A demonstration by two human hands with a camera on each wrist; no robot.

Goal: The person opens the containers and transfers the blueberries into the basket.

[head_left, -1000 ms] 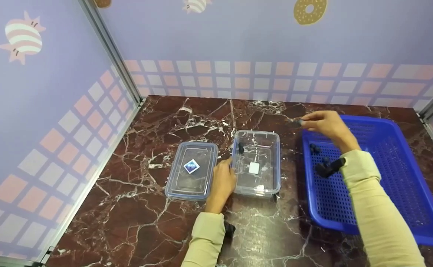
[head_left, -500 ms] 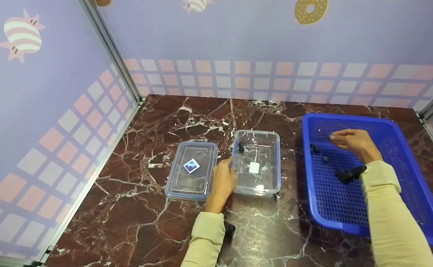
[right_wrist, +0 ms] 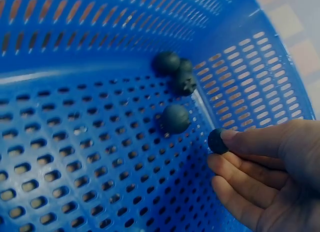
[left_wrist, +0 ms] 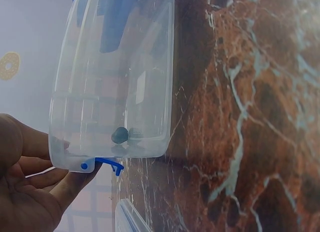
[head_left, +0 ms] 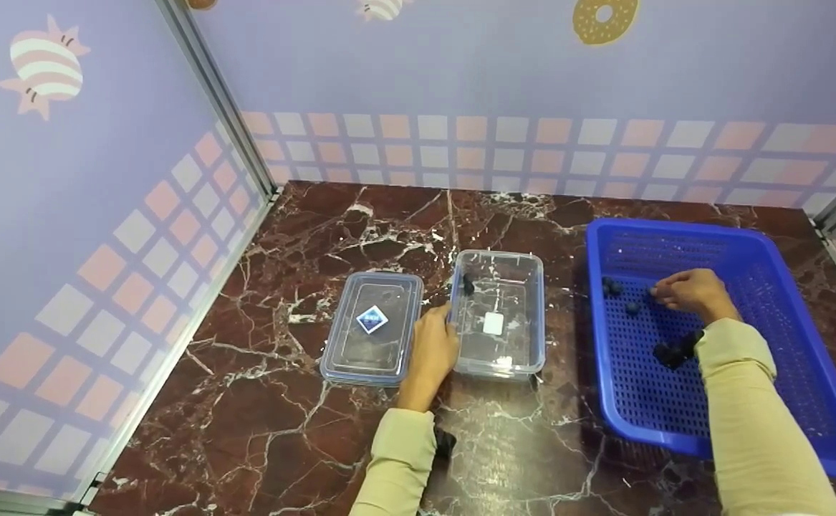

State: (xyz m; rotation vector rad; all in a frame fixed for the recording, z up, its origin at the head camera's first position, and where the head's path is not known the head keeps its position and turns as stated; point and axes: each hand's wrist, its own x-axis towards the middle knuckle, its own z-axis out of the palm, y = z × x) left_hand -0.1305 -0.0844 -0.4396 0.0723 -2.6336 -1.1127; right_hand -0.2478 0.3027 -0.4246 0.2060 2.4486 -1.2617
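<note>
My right hand (head_left: 693,292) is down inside the blue plastic basket (head_left: 600,387). Its thumb and fingertips pinch a blueberry (right_wrist: 218,141) close over the perforated floor. Beside it lies a single blueberry (right_wrist: 175,119), and a small cluster of blueberries (right_wrist: 184,82) sits near the basket's far left corner. With curled fingers, my left hand (head_left: 433,347) grips the left rim of a clear lidless food container (left_wrist: 145,111), next to its blue clip (left_wrist: 111,164). A dark blueberry (left_wrist: 120,135) rests inside that container, at its far left.
Left of the left hand lies a second clear container (head_left: 371,351) with its lid on and a diamond label. The marbled table (head_left: 267,437) carries everything. Patterned panels (head_left: 418,72) stand at the back and sides.
My right hand has moved from beyond the basket's left rim rightward and down into the basket, with the blueberry between its fingers. The left hand has stayed on the container.
</note>
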